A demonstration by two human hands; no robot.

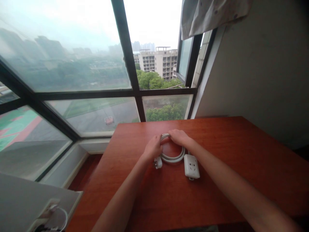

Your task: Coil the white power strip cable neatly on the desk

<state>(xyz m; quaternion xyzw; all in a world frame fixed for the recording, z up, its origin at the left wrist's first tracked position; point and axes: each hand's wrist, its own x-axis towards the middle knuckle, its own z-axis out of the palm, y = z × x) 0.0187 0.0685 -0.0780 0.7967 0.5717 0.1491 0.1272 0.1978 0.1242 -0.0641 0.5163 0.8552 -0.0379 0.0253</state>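
Note:
A white extension cord (173, 160) lies coiled in a loop on the brown wooden table. My left hand (154, 148) is closed around the left side of the coil, beside the white plug (158, 162), whose prongs point left. At the coil's far right side my right hand (179, 137) grips the cable, its fingertips partly hidden behind the hand. The white socket block (192, 166) rests on the table near my right forearm, socket face up. Both hands stay close together at the top of the loop.
The wooden table (224, 193) reaches to a large dark-framed window (137, 93). A wall (260, 74) rises on the right, and a cloth (212, 16) hangs above. At the lower left, a white charger with a cable (54, 207) sits in a wall outlet.

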